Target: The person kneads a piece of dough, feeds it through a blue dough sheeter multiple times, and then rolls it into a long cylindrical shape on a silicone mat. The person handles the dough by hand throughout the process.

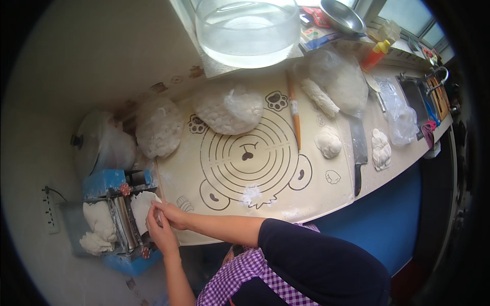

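A blue dough-sheeting machine (103, 183) with steel rollers (124, 222) stands at the left end of the counter. On its near side a pale, flat dough sheet (141, 204) lies beside the rollers. My right hand (173, 214) pinches the sheet's edge at the right. Close against it, my left hand (160, 232) also grips that edge, and the fingertips of the two hands overlap. Lumps of dough (100, 223) rest on the tray across the rollers. Part of the sheet is hidden by my fingers.
A printed kneading mat (245, 191) bears floury patches, a bagged dough mass (231, 114), a wooden rolling pin (294, 114) and a dough lump (328, 142). Right of it lies a cleaver (358, 145). A lidded pot (101, 141) stands behind the machine; a water-filled glass bowl (249, 38) sits at the back.
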The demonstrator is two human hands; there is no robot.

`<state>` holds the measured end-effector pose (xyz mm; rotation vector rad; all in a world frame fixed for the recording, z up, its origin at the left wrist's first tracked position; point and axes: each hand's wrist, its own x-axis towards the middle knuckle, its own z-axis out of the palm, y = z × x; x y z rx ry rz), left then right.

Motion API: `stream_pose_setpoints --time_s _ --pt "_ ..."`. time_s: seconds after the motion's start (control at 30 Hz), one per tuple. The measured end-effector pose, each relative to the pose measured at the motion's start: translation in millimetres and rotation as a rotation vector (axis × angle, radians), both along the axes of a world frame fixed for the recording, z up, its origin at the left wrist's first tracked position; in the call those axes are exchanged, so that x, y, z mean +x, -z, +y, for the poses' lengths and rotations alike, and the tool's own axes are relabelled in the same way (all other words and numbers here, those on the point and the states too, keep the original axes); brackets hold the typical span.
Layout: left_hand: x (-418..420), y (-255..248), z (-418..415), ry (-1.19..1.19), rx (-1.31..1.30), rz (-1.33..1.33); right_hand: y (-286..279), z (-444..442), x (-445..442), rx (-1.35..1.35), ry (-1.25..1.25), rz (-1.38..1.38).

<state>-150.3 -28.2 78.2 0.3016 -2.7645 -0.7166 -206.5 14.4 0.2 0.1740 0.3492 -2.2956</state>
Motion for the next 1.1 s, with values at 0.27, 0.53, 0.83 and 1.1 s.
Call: stream_pose_setpoints --time_s 0.27,0.53,0.83,1.1 --pt "-13 18 -26 -0.113 0.379 -0.089 1 -2 4 0.071 0.095 -0.121" --pt "-30 7 -19 0.066 -0.213 0.018 41 -23 -17 -0.129 0.051 -0.208" --pt "-7 20 -4 -0.127 0.025 -0.179 -2 4 -3 -0.066 0.076 -0.128" --pt "-13 11 -15 -0.258 0.393 -0.128 5 3 -9 -0.163 0.075 -0.179"
